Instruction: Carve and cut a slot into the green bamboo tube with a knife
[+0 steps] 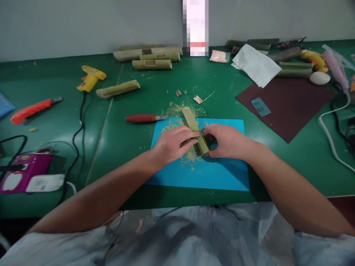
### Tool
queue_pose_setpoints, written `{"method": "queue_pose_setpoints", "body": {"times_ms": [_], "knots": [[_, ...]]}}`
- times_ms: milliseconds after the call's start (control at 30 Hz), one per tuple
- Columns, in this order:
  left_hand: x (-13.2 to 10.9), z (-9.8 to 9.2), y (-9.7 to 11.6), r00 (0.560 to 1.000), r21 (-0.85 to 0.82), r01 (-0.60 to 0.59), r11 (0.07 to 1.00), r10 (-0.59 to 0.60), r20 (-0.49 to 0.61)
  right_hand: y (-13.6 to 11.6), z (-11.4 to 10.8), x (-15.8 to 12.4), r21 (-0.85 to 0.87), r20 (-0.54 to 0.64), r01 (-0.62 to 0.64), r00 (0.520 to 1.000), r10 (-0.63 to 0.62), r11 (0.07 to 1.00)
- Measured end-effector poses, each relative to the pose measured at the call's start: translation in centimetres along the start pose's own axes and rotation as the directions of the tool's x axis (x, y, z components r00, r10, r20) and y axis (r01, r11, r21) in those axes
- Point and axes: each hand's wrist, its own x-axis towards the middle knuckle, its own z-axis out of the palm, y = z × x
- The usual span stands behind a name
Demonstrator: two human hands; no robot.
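A pale green split piece of bamboo (pixel 190 117) is held slanting over a bright blue sheet (pixel 222 173). My left hand (pixel 173 144) is closed on its left side, with the fingertips on the bamboo's middle. From the right, the thumb and fingers of my right hand (pixel 229 140) curl round the same piece near its closer end. Something small and dark shows between the fingers, too hidden to name. Fine shavings (pixel 191 157) lie on the sheet beneath and around the bamboo. A red-handled knife (pixel 141 118) lies left of it, blade tip at the sheet's edge.
Cut bamboo tubes (pixel 152 64) lie at the back, another tube (pixel 118 89) nearer. On the left are a yellow glue gun (pixel 90 79), an orange cutter (pixel 33 110) and a purple box (pixel 33 171) with cables. A white cloth (pixel 256 65) overlaps dark red sandpaper (pixel 288 107) at right.
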Motion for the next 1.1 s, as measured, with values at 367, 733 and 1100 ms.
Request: {"method": "queue_pose_setpoints", "body": {"times_ms": [367, 733, 1100], "knots": [[-0.1, -0.9, -0.5, 0.991, -0.037, 0.016, 0.999, -0.011, 0.136, 0.1, 0.1, 0.0, -0.018, -0.002, 0.007, 1.0, -0.007, 1.0], [-0.3, -0.1, 1.2, 0.974, -0.061, -0.079, 0.995, 0.09, 0.208, 0.1, 0.1, 0.1, 0.016, 0.01, 0.007, 1.0, -0.007, 1.0], [-0.4, 0.1, 0.0, 0.971, -0.005, -0.141, 0.99, 0.139, 0.194, 0.0, -0.1, 0.1, 0.024, 0.022, -0.036, 0.999, 0.036, 0.999]]}}
